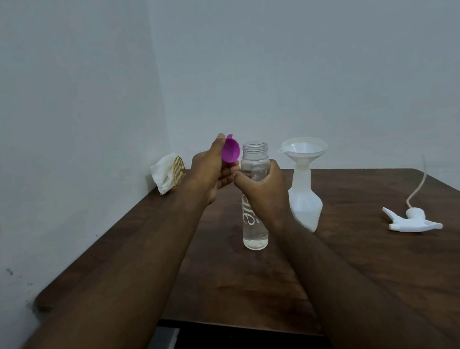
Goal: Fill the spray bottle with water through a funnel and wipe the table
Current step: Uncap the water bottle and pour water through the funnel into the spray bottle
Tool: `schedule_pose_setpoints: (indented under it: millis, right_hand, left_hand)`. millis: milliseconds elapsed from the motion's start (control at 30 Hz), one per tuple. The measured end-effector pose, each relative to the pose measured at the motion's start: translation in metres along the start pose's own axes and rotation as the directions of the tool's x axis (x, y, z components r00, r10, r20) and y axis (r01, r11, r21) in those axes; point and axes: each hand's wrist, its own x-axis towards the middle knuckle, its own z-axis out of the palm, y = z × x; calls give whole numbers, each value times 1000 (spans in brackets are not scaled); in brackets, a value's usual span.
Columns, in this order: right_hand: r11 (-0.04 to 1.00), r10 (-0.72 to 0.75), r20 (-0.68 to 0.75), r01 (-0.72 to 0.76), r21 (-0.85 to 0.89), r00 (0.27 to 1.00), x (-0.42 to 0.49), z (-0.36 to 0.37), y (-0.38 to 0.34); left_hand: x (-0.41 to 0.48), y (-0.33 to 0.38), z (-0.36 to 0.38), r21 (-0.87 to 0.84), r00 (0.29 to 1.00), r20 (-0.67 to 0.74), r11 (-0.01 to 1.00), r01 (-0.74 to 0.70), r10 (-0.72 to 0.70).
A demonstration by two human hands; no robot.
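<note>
A clear water bottle (256, 227) stands upright on the brown table (367, 260), its mouth uncapped, with water inside. My right hand (263, 188) is wrapped around its upper body. My left hand (209, 173) holds the purple cap (230, 149) just left of the bottle's neck. To the right stands the white spray bottle (305, 201) with a white funnel (304, 148) seated in its neck. The white spray head (411, 222) with its tube lies on the table at the right.
A gold wire holder with white napkins (168, 173) sits in the far left corner against the wall. Walls close the table's left and far sides. The table's near edge runs just below my forearms.
</note>
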Motion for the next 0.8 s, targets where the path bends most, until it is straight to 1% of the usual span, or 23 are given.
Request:
schedule_pose_setpoints:
  millis: [100,167,267,367,533,600,700,800]
  right_hand:
    - [1000,-15,-21,15,-15,1000,-2,1,1]
    - [1000,-18,-40,18,-9,999,-3,2,3]
    - [999,-29,-56,28,-19,998,-3,4,5]
    - [999,-36,-64,34,-17,997,-3,5,8]
    - [997,-72,-73,69,-39,995,-4,4,9]
    - [996,-83,-85,79,-52,993,-6,5,10]
    - [995,-97,-110,92,-51,989,-8,7,12]
    - [994,-99,-119,94,-50,988,-9,8,12]
  left_hand:
    - [11,-22,-13,5,991,-29,991,130,-130]
    - [16,-39,-23,52,982,-40,981,188,-186]
    - [20,-65,-37,132,966,-46,957,257,-253]
    - [24,-85,-45,249,954,-88,921,298,-285]
    - [35,-95,-47,391,949,-155,865,315,-275]
    - [39,-97,-47,416,949,-187,854,312,-256]
    - [42,-102,-48,453,952,-235,844,287,-197]
    - [40,-106,-48,516,970,-207,829,216,-123]
